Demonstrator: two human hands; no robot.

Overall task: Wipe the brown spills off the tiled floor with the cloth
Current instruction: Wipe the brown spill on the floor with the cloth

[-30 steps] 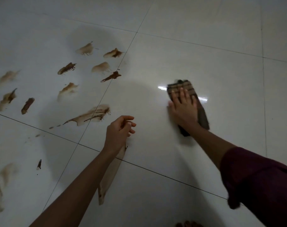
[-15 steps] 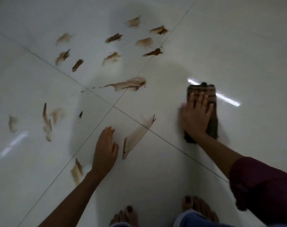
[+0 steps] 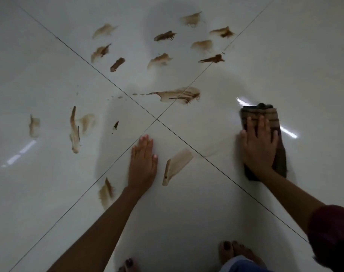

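A: How far along is it?
B: Barely, I'd say. Nearest, the left hand lies flat, fingers straight, beside a pale smear. The right hand presses the cloth flat on the tiled floor. Farther off, brown spills remain unwiped.

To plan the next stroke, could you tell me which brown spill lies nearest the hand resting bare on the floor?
The pale wedge-shaped smear just right of the left hand; every other spill lies farther away.
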